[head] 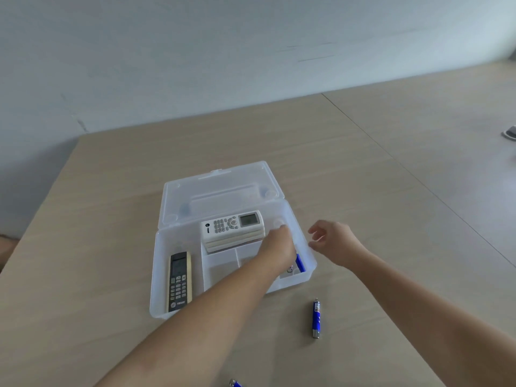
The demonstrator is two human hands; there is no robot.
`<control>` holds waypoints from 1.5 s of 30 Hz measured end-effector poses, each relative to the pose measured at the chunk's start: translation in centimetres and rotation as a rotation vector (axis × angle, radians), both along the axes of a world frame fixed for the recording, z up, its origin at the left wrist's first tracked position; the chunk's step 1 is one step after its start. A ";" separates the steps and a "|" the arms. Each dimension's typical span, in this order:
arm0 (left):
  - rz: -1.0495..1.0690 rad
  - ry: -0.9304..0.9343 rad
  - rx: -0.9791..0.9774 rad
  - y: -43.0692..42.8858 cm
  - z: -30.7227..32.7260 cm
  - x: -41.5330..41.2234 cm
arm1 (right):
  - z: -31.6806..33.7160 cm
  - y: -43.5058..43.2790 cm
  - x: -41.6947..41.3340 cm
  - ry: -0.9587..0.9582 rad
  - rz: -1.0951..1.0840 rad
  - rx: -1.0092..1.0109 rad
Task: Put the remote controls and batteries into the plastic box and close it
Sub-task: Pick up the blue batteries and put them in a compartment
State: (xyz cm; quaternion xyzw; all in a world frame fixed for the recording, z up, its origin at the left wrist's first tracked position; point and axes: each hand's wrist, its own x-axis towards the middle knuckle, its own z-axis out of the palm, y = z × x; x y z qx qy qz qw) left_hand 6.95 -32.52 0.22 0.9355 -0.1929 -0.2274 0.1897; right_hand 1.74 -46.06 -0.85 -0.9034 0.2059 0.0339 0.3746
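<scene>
Left hand (280, 244) inside plastic box (159, 275), grip not discernible, right hand (333, 241) open beside box, battery (315, 318) in front of box

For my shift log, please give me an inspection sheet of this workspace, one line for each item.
Surface: wooden table, seam across the right part.
Job's things: plastic box open, lid back; white remote and black remote inside; blue battery inside; two batteries outside.
Clutter: grey object at right edge, unclear.
Grippers: left hand inside the box; right hand beside it, open, empty.
Cables: nothing seen.
Surroundings: pale wall.
</scene>
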 end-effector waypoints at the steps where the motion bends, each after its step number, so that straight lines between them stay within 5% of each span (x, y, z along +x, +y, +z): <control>1: -0.007 -0.004 0.061 -0.6 -0.4 -0.2 | -0.3 -0.1 -0.4 0.027 -0.012 0.058; 10: 0.059 0.120 0.252 -3.3 -1.4 -0.7 | -2.0 -0.1 -1.7 0.072 -0.020 0.223; 18: 0.108 0.111 0.101 -2.0 -1.4 -0.4 | -2.1 0.0 -2.0 0.073 -0.018 0.221; 22: -0.017 -0.165 0.024 1.0 0.4 -1.2 | -1.6 -0.2 -3.1 0.045 -0.096 0.230; 25: -0.238 -0.419 -0.182 5.8 1.1 -3.4 | -2.3 -0.5 -4.9 0.042 -0.190 0.177; 28: -0.493 -0.622 -0.154 10.9 -0.5 -6.0 | -3.6 0.3 -7.1 0.142 -0.159 0.115; 36: -0.544 -0.159 0.361 18.4 -4.0 -9.9 | -5.8 6.3 -9.6 0.292 0.061 -0.226; 41: -0.520 -0.135 0.270 18.6 -5.4 -11.7 | -6.3 8.7 -10.2 0.289 0.110 -0.301; 45: -0.448 -0.005 0.210 18.1 -5.4 -11.8 | -5.7 9.0 -10.6 0.171 0.101 -0.113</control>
